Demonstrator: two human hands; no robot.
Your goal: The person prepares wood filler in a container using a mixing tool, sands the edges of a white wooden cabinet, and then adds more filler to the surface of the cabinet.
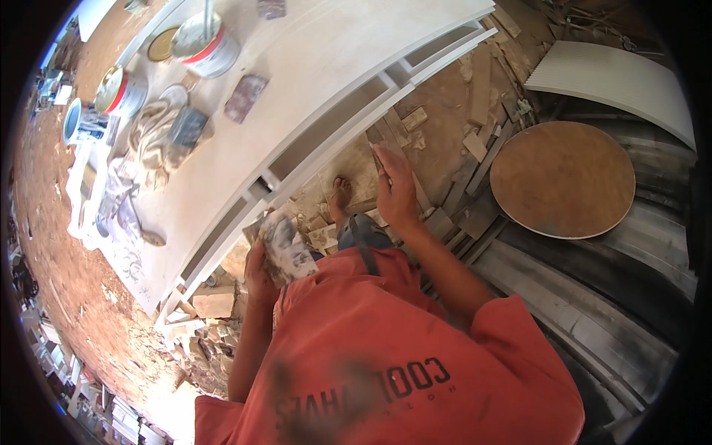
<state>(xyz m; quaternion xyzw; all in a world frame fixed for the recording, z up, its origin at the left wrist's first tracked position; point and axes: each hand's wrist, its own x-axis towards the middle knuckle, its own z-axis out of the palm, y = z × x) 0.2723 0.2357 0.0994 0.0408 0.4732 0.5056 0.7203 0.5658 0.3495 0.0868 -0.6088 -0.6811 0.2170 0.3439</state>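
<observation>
- In the head view, the smeared piece (288,249) was in the left hand (258,271), just off the near edge of the white surface (222,159).
- It seemed likely to be light enough for one hand; whether it was stiff board or folded cloth, I could not tell.
- Its coating could well have made it slippery or crumbly, so its left edge looked the safest hold, clear of the thickest smears.
- The left fingers were curled around that edge; the right hand (397,190) had its fingers nearly straight and close together, and whether they pinched something thin could not be told.
- The piece looked flat and roughly four-sided, chalky white with dark grey blotches and a brownish-grey upper corner.
</observation>
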